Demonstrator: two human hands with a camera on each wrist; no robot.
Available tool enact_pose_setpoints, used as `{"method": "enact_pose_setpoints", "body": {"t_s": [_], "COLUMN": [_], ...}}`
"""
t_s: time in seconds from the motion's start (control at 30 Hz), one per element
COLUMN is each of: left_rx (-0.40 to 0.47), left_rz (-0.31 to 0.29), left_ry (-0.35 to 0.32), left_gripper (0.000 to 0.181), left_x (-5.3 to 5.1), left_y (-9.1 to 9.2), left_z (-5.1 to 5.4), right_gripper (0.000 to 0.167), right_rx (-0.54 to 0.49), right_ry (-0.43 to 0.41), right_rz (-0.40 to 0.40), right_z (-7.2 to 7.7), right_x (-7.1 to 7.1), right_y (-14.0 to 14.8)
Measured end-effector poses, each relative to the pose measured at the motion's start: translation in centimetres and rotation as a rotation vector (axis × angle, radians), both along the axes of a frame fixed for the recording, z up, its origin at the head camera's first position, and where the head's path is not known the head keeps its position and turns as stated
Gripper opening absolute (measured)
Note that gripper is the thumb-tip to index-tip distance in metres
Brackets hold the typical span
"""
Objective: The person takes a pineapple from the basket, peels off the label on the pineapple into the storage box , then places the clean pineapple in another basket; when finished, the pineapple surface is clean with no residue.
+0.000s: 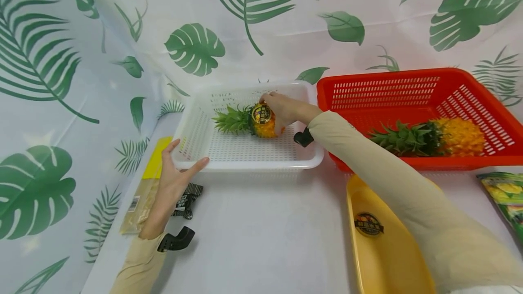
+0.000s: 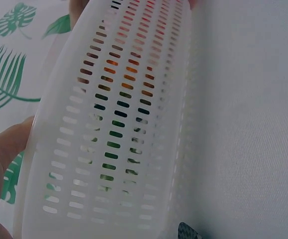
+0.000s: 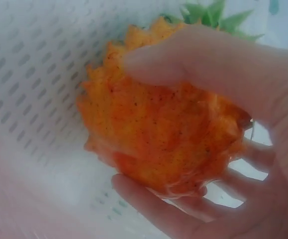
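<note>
In the head view my right hand (image 1: 284, 110) grips a small orange pineapple (image 1: 264, 127) by its base end, inside a white plastic basket (image 1: 249, 165). A round black-and-gold label (image 1: 261, 113) shows on the fruit, and its green leaves (image 1: 232, 120) point left. The right wrist view shows the thumb (image 3: 156, 64) across one side of the pineapple (image 3: 158, 129) and the fingers round the other. My left hand (image 1: 173, 183) is spread at the basket's front left corner, thumb and fingers touching the rim. The left wrist view shows the basket's slotted wall (image 2: 119, 124).
A red basket (image 1: 380, 94) on the right holds another pineapple (image 1: 459, 137). In front of it stands a yellow tub (image 1: 388, 248) with a label inside. A green packet (image 1: 506, 198) lies far right. Near my left forearm are a yellow-topped clear bag (image 1: 157, 162) and black wrapped packets (image 1: 192, 192).
</note>
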State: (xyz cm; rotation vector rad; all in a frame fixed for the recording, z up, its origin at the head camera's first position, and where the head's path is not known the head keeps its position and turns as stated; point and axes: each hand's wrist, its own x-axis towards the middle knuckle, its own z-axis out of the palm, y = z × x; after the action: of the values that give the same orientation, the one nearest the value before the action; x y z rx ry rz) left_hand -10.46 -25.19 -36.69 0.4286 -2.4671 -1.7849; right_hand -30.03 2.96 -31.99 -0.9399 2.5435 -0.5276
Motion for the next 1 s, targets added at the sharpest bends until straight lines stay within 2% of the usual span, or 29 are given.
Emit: {"method": "enact_pose_setpoints", "body": {"t_s": [0.23,0.5,0.77,1.0], "left_rx": [-0.027,-0.065,-0.078,-0.107], "left_rz": [-0.007,0.000,0.020,0.013], "left_ry": [0.001,-0.029,-0.045,-0.061], "left_gripper": [0.104,0.105,0.103,0.105], "left_x": [0.3,0.4,0.4,0.3], "left_y": [-0.2,-0.1,0.0,0.1], "left_z": [-0.1,0.0,0.1,0.3], "right_gripper": [0.091,0.091,0.089,0.088], "right_rx": [-0.066,-0.210,-0.355,-0.448], "right_ry": [0.032,0.088,0.189,0.268], "right_rz": [0.020,0.008,0.060,0.117], "right_z": [0.9,3.6,6.5,7.5], "right_x": [0.7,3.2,7.4,12.1], "right_y": [0.6,2.4,4.7,6.6]}}
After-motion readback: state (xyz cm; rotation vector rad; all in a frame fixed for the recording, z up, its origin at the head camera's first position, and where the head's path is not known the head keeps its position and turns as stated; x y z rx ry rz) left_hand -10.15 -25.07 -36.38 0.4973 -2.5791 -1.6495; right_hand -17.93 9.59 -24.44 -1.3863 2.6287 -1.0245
